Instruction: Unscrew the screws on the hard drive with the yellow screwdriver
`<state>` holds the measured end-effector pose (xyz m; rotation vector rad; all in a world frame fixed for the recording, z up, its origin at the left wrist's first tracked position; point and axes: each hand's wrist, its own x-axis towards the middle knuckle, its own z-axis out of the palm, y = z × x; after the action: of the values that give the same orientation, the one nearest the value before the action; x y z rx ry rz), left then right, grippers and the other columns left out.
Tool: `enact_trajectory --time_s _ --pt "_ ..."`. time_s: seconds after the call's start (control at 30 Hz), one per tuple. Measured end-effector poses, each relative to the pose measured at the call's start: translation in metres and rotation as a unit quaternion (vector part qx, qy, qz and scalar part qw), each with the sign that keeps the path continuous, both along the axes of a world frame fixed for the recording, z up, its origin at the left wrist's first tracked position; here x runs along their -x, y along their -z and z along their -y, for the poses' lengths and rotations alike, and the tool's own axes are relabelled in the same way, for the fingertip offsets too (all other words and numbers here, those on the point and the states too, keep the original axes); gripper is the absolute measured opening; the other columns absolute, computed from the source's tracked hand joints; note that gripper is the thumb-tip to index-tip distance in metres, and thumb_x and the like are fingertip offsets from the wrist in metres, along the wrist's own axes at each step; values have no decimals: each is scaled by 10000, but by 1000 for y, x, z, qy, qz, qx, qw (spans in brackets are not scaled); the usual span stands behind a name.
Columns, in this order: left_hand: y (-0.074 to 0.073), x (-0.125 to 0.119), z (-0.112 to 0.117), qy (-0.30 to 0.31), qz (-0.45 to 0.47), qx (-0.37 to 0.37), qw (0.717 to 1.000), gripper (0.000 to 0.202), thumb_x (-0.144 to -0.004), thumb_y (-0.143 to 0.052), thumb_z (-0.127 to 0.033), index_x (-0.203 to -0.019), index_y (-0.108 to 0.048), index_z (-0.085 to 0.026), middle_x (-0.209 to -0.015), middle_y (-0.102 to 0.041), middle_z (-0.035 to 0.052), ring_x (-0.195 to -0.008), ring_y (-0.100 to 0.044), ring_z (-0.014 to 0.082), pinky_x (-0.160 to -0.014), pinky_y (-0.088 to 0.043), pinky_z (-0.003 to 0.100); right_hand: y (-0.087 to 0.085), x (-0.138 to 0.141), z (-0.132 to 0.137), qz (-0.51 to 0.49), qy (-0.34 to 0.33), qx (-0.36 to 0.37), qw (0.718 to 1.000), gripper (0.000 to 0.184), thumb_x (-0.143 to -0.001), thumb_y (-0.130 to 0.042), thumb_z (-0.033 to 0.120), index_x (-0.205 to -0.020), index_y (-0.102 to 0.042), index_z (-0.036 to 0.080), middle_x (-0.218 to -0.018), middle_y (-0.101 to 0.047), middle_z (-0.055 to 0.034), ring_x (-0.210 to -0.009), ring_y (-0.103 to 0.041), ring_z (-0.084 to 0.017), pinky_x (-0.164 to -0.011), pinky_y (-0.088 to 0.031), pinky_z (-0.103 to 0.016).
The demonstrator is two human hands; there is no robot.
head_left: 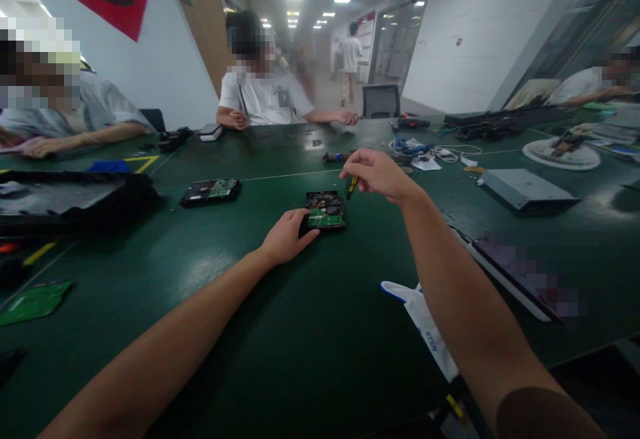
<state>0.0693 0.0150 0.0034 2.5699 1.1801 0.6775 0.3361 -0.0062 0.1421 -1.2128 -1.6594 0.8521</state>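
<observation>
A hard disk drive (pixel 327 218) lies on the green table with its green circuit board facing up. My left hand (pixel 289 236) grips its left side, thumb along the near edge and fingers over the far left part. Just right of the drive and slightly above the table, my right hand (pixel 373 174) pinches a small yellow-and-black screwdriver (pixel 352 187), tilted with its dark end down. The tip is too small to make out, so I cannot tell whether it touches anything. Another hard disk drive (pixel 210 190) rests further left, apart from both hands.
Beyond the drive lies a dark tool (pixel 336 157). To the right are a grey metal box (pixel 525 188), a tablet-like device (pixel 515 272) and a white glove (pixel 427 326). A black tray (pixel 70 202) and a green board (pixel 37 301) sit left. A co-worker (pixel 265 96) sits opposite.
</observation>
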Motion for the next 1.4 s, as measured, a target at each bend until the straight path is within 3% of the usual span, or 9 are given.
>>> enact_trajectory --time_s 0.1,0.23,0.43,0.57,0.67,0.83,1.1,1.27,1.4 --pt "0 0 1 1 1 -2 1000 576 -976 -613 -514 -1431 -518 -173 -1393 -620 154 -1332 -556 317 -1135 -475 469 1 -1 -1 -13 -34 -2 999 197 -1005 -639 369 -925 -668 192 -990 -754 -71 -562 -562 -84 -452 -398 -241" --pt "-2 0 1 3 0 0 1000 577 -973 -615 -511 -1432 -516 -175 -1392 -622 155 -1329 -556 321 -1123 -483 479 3 -3 -3 -32 -50 8 998 182 -998 -656 373 -1003 -702 197 -934 -730 -61 -604 -593 -104 -484 -429 -247" --pt "-1 0 0 1 -4 3 1000 594 -972 -611 -525 -1436 -516 -166 -1401 -614 162 -1330 -557 325 -1127 -481 480 0 0 -1 3 22 -8 1000 175 -907 -754 295 -826 -644 185 -698 -632 -12 -556 -523 -93 -457 -367 -242" --pt "0 0 0 1 -1 -1 1000 586 -971 -614 -523 -1434 -519 -175 -1396 -617 154 -1332 -555 325 -1124 -483 481 0 1 0 -4 24 4 1000 135 -934 -695 248 -844 -612 191 -845 -727 -49 -500 -495 -72 -412 -322 -251" --pt "1 1 0 2 -2 -1 1000 591 -975 -611 -521 -1439 -517 -167 -1403 -613 158 -1334 -552 323 -1124 -483 478 1 0 -1 -20 -9 0 1000 165 -984 -658 327 -890 -619 197 -974 -757 -72 -521 -519 -74 -413 -345 -247" --pt "1 0 0 -3 -2 2 1000 604 -970 -617 -527 -1440 -515 -162 -1408 -609 163 -1329 -559 319 -1126 -483 474 3 -3 -3 -41 -46 18 998 183 -994 -638 365 -979 -682 188 -991 -749 -76 -583 -569 -86 -453 -401 -231" --pt "-2 0 1 -3 -6 6 1000 604 -972 -609 -535 -1436 -514 -161 -1400 -610 166 -1329 -557 325 -1124 -487 476 -2 -1 1 -10 33 -4 999 129 -873 -751 236 -800 -667 170 -646 -630 -10 -512 -467 -77 -412 -312 -208" --pt "-2 1 0 -1 -7 4 1000 582 -974 -607 -529 -1431 -516 -180 -1403 -613 149 -1333 -554 315 -1126 -483 472 -3 -1 2 -20 0 -4 1000 115 -929 -697 253 -858 -650 175 -913 -763 -72 -486 -476 -60 -379 -308 -210" --pt "0 1 -1 2 -4 4 1000 577 -971 -613 -526 -1428 -519 -187 -1405 -616 147 -1338 -549 313 -1127 -479 478 1 -4 -2 -29 -26 -8 999 189 -972 -676 353 -888 -655 185 -987 -774 -82 -523 -528 -70 -395 -378 -202"
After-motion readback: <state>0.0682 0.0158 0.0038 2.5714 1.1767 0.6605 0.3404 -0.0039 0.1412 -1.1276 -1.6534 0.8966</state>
